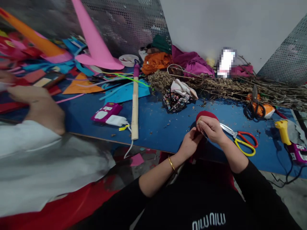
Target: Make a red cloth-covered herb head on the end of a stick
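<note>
A piece of dark red cloth [207,113] is at the table's front edge, between my hands. My left hand [191,142], below a gold bracelet, has its fingers closed on the cloth. Just above it, my right hand [212,127] is pinched shut against the cloth; whatever sits between thumb and finger is too small to make out. Part of the cloth hangs below my hands and is partly hidden by them. Close to my right wrist lie scissors [236,135] with one red and one yellow handle.
A bamboo stick [135,108] and a purple-and-white device [106,112] lie left on the blue table [153,127]. Crumpled floral cloth [176,100], dried stems [223,84], black scissors [255,107] and a yellow-handled tool [283,131] lie around. A co-worker's arm [43,108] reaches in from the left.
</note>
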### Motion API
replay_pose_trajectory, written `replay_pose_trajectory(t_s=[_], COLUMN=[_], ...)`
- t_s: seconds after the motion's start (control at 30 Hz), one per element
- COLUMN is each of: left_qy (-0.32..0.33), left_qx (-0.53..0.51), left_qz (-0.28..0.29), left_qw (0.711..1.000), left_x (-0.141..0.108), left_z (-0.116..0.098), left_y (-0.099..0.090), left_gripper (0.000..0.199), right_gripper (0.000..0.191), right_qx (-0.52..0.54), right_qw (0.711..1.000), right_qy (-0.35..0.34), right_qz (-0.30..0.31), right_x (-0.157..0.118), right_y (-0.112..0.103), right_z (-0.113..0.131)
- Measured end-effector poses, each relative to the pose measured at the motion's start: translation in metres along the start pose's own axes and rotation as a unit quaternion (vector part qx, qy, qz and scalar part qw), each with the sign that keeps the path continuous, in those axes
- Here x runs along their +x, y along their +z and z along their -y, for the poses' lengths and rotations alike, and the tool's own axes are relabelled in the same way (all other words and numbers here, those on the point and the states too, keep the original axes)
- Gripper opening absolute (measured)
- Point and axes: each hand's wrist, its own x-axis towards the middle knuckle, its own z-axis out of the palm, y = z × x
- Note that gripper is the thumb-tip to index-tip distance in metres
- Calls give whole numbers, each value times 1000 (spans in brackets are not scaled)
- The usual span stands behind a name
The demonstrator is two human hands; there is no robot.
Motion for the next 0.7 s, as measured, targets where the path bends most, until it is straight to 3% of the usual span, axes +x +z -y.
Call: replay_pose_trajectory(t_s=[0.1,0.27,0.47,0.57,0.6,0.7], left_qy=[5,26,28,140,194,303], left_qx=[7,128,125,184,214,294], left_qz=[0,-43,-56,-125,-121,13], left_qw=[1000,991,990,965,950,906], left_x=[-1,-11,-18,-13,-9,5], left_z=[-4,-9,-7,-17,-21,-33], left_y=[1,1,-26,-38,-40,-39], left_gripper=[21,29,27,22,20,16], right_gripper=[42,41,39,37,37,39], right_qx=[12,31,63,71,70,61], right_qw=[1000,999,998,997,997,998], right_qy=[11,10,2,0,2,5], right_qz=[-16,-30,-29,-25,-24,-22], right_x=[-9,-23,-25,-24,-24,-24], right_y=[-3,-9,-10,-9,-9,-10], right_z=[4,9,4,1,0,1])
